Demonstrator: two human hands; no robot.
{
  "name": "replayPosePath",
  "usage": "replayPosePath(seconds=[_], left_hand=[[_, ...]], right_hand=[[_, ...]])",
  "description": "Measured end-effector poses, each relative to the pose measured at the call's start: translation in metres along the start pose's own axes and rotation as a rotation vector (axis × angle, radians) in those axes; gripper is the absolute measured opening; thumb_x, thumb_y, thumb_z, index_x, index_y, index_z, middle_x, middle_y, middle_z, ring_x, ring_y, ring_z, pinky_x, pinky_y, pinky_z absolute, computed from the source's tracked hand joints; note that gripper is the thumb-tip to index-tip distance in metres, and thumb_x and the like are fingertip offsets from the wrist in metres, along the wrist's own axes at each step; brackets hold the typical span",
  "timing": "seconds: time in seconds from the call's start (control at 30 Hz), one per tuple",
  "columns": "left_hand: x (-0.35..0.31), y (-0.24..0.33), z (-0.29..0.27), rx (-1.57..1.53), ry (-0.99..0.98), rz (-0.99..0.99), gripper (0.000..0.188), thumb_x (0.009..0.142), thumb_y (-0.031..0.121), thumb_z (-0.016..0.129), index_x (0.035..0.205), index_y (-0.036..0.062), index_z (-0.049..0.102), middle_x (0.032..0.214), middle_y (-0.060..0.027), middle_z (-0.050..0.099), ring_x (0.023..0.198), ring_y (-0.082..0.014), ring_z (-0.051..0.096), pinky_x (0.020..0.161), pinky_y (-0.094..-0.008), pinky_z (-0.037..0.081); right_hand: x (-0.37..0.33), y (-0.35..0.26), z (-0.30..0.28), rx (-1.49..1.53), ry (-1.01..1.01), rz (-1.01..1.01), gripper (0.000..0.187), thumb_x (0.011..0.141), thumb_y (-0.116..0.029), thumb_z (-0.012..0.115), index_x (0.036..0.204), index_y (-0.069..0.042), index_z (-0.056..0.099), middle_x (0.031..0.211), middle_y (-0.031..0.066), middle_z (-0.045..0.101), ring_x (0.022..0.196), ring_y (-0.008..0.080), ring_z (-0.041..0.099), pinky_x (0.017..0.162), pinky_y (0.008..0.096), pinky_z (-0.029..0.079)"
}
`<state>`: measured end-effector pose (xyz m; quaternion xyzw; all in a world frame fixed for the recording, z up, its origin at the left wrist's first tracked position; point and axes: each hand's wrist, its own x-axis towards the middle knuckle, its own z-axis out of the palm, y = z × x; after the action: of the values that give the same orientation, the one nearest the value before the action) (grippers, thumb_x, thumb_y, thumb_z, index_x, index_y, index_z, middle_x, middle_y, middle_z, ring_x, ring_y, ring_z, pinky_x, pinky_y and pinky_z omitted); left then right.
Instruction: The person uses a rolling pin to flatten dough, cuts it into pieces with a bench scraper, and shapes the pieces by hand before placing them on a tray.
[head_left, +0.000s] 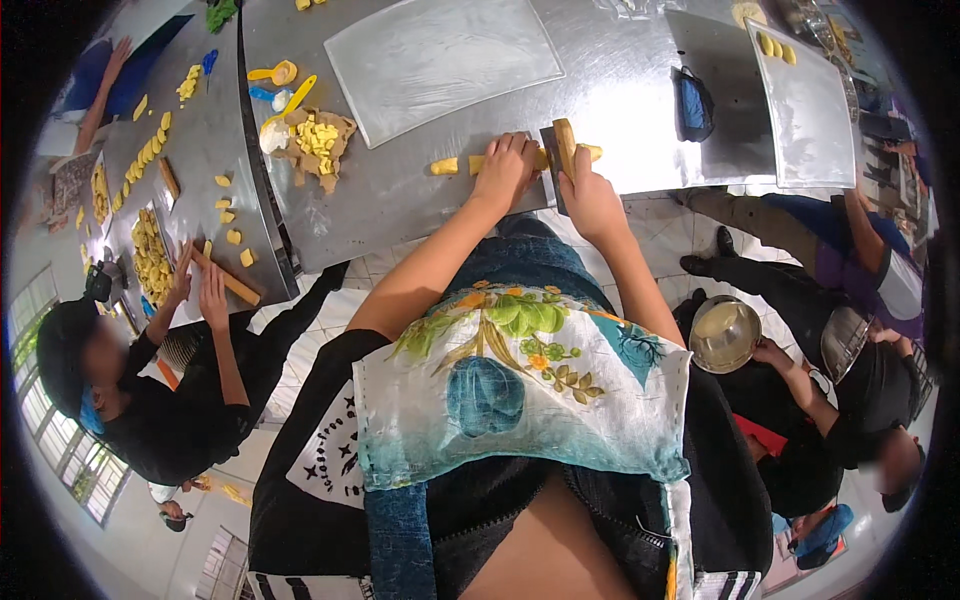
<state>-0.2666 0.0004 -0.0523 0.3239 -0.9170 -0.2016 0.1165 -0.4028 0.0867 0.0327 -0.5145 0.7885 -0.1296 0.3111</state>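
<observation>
A left-to-right dough rope [476,165] is held under the curled left hand [506,172]. Rightward, a crosswise wood-handled scraper [566,145] is clasped by the right hand [592,200].

Dressed in a black zip-front top [290,410] with a white patch [325,455] of black stars and lettering on the left and black-striped white bands [728,586] nearest. Covered by a white-and-teal floral apron bib [520,390], with dark blue denim [525,262] at the far end and a denim strap [398,540] at near left.
</observation>
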Motion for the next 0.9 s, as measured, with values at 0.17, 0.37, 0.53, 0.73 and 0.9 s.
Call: replayPosePath(seconds=[0.17, 0.37, 0.53, 0.73, 0.9], left_hand=[[0.000, -0.001, 0.001, -0.009, 0.023, 0.004, 0.040, 0.070, 0.019, 0.077, 0.103, 0.0043, 0.058, 0.106, -0.0122, 0.057, 0.106, -0.0295, 0.054, 0.091, -0.0412, 0.045], [0.001, -0.002, 0.001, -0.058, -0.031, -0.012, 0.040, 0.070, 0.018, 0.077, 0.102, 0.0028, 0.057, 0.106, -0.0129, 0.056, 0.106, -0.0309, 0.054, 0.090, -0.0415, 0.046], [0.000, -0.004, 0.010, -0.027, 0.013, -0.021, 0.041, 0.071, 0.016, 0.076, 0.104, 0.0025, 0.057, 0.109, -0.0132, 0.054, 0.108, -0.0311, 0.052, 0.092, -0.0412, 0.046], [0.003, 0.000, 0.000, -0.052, -0.052, -0.038, 0.038, 0.073, 0.014, 0.072, 0.106, 0.0020, 0.058, 0.109, -0.0126, 0.054, 0.107, -0.0308, 0.052, 0.092, -0.0405, 0.047], [0.004, -0.001, 0.002, 0.000, -0.058, -0.021, 0.031, 0.075, 0.012, 0.068, 0.102, 0.0003, 0.059, 0.107, -0.0135, 0.055, 0.106, -0.0305, 0.053, 0.090, -0.0409, 0.048]], right_hand=[[0.001, -0.001, 0.001, 0.003, 0.018, -0.023, 0.029, 0.095, -0.021, 0.049, 0.110, -0.003, 0.033, 0.073, 0.0302, 0.063, 0.070, 0.0503, 0.061, 0.063, 0.0602, 0.047], [0.003, -0.001, 0.004, 0.000, -0.017, -0.014, 0.029, 0.095, -0.021, 0.049, 0.110, -0.003, 0.033, 0.074, 0.0303, 0.063, 0.071, 0.0504, 0.062, 0.064, 0.0600, 0.047], [0.018, -0.007, 0.010, -0.014, 0.049, 0.024, 0.027, 0.095, -0.022, 0.050, 0.108, -0.003, 0.035, 0.073, 0.0286, 0.063, 0.070, 0.0490, 0.062, 0.063, 0.0589, 0.048], [0.029, -0.008, 0.011, 0.017, 0.079, -0.013, 0.026, 0.095, -0.018, 0.050, 0.108, -0.001, 0.035, 0.075, 0.0319, 0.062, 0.070, 0.0514, 0.060, 0.062, 0.0591, 0.047], [-0.012, 0.004, 0.008, -0.034, -0.020, 0.052, 0.032, 0.094, -0.022, 0.050, 0.114, 0.000, 0.037, 0.077, 0.0292, 0.064, 0.074, 0.0487, 0.063, 0.066, 0.0572, 0.048]])
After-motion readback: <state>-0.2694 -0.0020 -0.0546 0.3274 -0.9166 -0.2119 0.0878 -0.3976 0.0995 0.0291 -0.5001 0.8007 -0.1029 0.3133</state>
